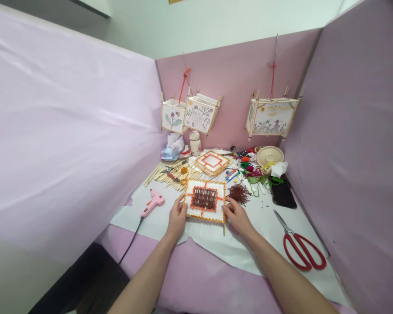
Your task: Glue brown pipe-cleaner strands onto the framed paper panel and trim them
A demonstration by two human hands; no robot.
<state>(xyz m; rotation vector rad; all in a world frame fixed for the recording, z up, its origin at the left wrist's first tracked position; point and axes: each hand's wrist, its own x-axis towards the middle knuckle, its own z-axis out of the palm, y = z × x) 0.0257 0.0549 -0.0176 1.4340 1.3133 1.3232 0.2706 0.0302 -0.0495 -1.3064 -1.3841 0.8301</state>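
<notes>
Between my two hands is a square white craft panel [190, 186], edged in wavy orange-yellow yarn, with a red-orange inner square and rows of dark brown yarn at its centre. My left hand [177, 216] grips its left edge, fingers closed on the rim. At the right edge my right hand [237, 214] pinches the frame, thumb on the front. A thin stick end pokes out below the panel's lower right corner. Just past my right hand lies a pile of short brown yarn pieces [239, 193]. Behind the panel rests a second decorated panel [212, 162] with orange and red borders.
A pink glue gun [153, 202] with a black cord lies at left. Large red-handled scissors [299, 248] and a black phone [283, 193] are at right. Wooden sticks [153, 174], pliers, yarn balls and a beige lidded bowl [270, 156] fill the back; paper lanterns [271, 117] hang above.
</notes>
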